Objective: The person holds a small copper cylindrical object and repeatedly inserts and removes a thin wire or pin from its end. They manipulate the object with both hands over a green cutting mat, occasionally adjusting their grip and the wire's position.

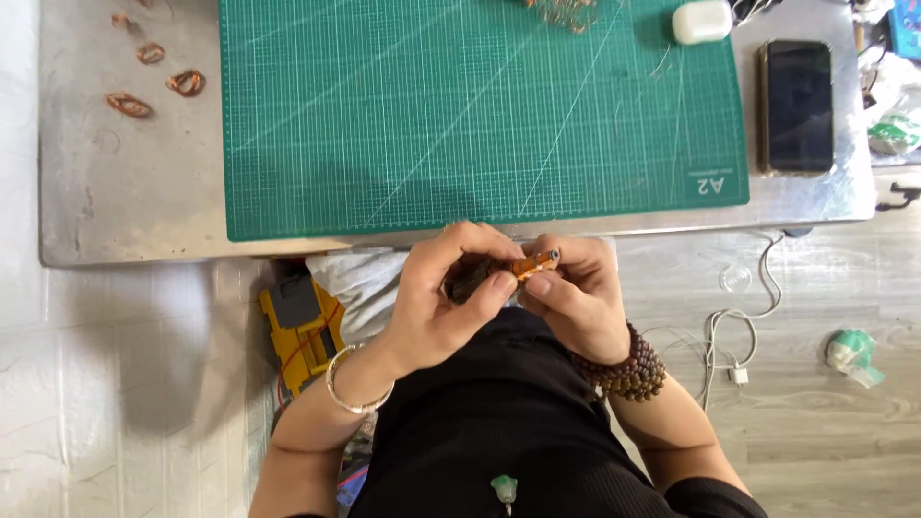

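Note:
My left hand (443,302) and my right hand (576,299) meet just below the metal table's front edge, above my lap. Together they grip a small dark part with copper winding (470,278). An orange piece (533,265) sticks out of it between my right thumb and fingers. My left thumb presses on the dark part. A thin bangle circles my left wrist and a brown bead bracelet wraps my right wrist.
A green cutting mat (480,115) covers the metal table (125,192). Copper wire loops (153,82) lie at its left, a dark phone (796,105) and a white case (701,21) at its right. On the floor are a yellow tool (299,331), white cables (734,336) and a tape roll (849,350).

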